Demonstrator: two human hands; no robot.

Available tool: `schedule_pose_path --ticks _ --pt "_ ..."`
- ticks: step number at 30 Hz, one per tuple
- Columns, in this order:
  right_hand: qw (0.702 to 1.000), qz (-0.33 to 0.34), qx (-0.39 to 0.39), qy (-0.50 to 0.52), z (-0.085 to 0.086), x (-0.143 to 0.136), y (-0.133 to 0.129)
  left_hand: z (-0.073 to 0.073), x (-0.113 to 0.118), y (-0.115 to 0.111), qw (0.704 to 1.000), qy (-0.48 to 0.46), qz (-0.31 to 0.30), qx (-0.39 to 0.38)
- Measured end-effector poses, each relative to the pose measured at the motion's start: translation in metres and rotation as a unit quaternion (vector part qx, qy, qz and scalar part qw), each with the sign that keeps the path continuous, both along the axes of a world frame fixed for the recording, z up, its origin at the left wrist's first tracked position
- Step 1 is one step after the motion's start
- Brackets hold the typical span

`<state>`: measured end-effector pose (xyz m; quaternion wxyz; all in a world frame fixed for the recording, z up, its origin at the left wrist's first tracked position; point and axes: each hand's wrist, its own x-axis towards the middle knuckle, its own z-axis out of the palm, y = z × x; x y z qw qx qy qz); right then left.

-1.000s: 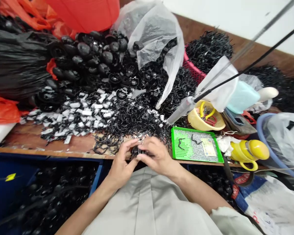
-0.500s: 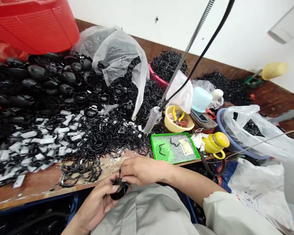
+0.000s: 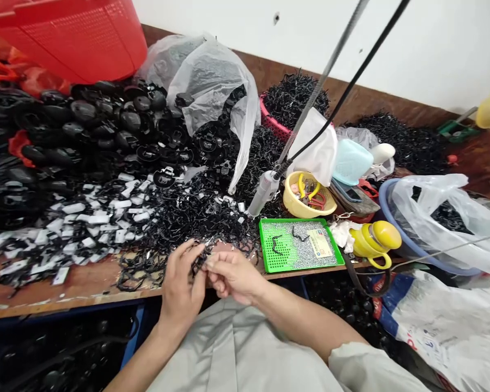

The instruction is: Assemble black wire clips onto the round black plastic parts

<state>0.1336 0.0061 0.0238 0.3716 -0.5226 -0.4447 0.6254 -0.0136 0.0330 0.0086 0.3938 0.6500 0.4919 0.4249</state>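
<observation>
My left hand (image 3: 183, 286) is raised at the table's front edge, its fingers and thumb curved around a small dark plastic part (image 3: 197, 263). That part blends into the heap behind it, so its outline is unclear. Beside it, my right hand (image 3: 234, 275) pinches with thumb and forefinger at the part's right side; whatever lies between those fingertips is too small to make out. Just beyond both hands spreads a heap of thin black plastic pieces (image 3: 183, 218). White-and-black small parts (image 3: 100, 218) lie to its left.
Right of my hands sits a green tray (image 3: 275, 264) with tiny metal bits and two black strips. A grey electric screwdriver (image 3: 263, 193) hangs behind it. Further right are a yellow bowl (image 3: 294, 207) of pliers and a yellow flask (image 3: 363, 239). Round black housings (image 3: 128, 121) pile up back left.
Both hands have risen from the lap toward the table edge. The round black part, plain in my left hand before, is now mostly hidden or lost against the heap. The view has shifted left.
</observation>
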Motion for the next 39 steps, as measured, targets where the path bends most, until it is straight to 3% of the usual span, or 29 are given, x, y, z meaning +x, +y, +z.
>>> schedule_pose_path --ticks 2,5,7,12,16,19,23,25,28,31,33,36,39 --pt "0.998 -0.044 -0.02 0.048 0.002 0.008 -0.002 0.002 0.001 0.006 0.985 -0.083 -0.011 -0.153" --pt "0.985 -0.151 0.078 -0.016 0.003 0.022 0.002 0.007 0.0 0.008 0.93 -0.184 -0.043 -0.315" --pt "0.981 -0.149 0.115 -0.047 0.0 0.026 0.007 0.009 0.001 0.005 0.919 -0.204 -0.069 -0.331" --pt "0.976 -0.049 0.166 -0.134 0.0 0.022 0.017 0.011 -0.004 -0.002 0.914 -0.177 -0.127 -0.342" --pt "0.986 -0.007 0.129 -0.108 0.0 0.018 0.016 0.008 -0.013 -0.001 0.893 -0.183 -0.147 -0.385" --pt "0.99 -0.05 0.106 -0.081 -0.004 0.014 0.013 0.004 -0.015 -0.001 0.899 -0.2 -0.135 -0.364" --pt "0.99 -0.028 0.106 -0.091 0.003 0.015 0.008 0.001 -0.012 -0.002 0.958 -0.14 -0.125 -0.218" --pt "0.987 -0.032 0.138 -0.079 0.011 0.019 0.007 -0.001 -0.012 -0.003 0.974 -0.12 -0.118 -0.154" --pt "0.975 -0.096 0.191 -0.068 0.018 0.026 0.004 -0.004 -0.015 -0.004 0.978 -0.125 -0.114 -0.124" --pt "0.95 -0.15 0.245 -0.126 0.014 0.032 -0.003 -0.005 -0.019 -0.007 0.974 -0.14 -0.127 -0.127" --pt "0.932 -0.113 0.298 -0.175 0.008 0.034 -0.007 -0.005 -0.02 -0.009 0.972 -0.146 -0.137 -0.125" --pt "0.9 -0.005 0.37 -0.23 -0.001 0.031 -0.011 -0.004 -0.021 -0.012 0.97 -0.156 -0.141 -0.12" --pt "0.872 0.037 0.401 -0.277 -0.008 0.022 -0.008 -0.002 -0.021 -0.015 0.973 -0.146 -0.136 -0.112"
